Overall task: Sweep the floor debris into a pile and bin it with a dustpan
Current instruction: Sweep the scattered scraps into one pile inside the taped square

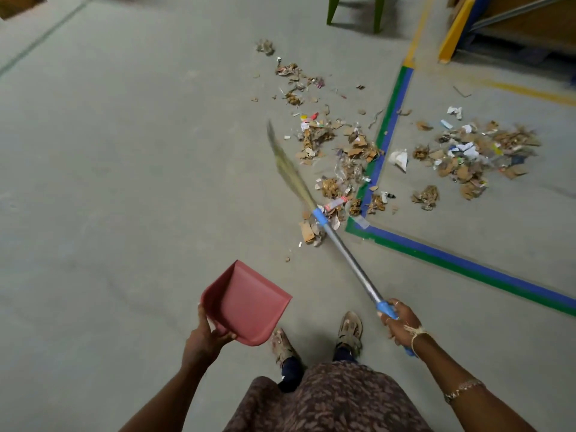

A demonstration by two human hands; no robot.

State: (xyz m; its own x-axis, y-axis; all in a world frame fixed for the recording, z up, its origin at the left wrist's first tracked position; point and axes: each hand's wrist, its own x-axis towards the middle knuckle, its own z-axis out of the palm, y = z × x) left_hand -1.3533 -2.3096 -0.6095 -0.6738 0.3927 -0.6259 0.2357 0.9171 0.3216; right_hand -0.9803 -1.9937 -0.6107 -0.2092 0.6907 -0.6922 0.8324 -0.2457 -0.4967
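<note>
Bare red dustpan [249, 302] in the curled left hand [205, 335], broom [349, 254] handle in the curled right hand [400, 322], debris [339, 157] scattered ahead.

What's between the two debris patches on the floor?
Head view: a green-and-blue tape line runs between the left debris trail and the right debris patch; a few scraps overlap it.

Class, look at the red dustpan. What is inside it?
The dustpan shows only bare red plastic inside, with nothing lying in it. The left hand grips its near edge, hiding that corner.
</note>
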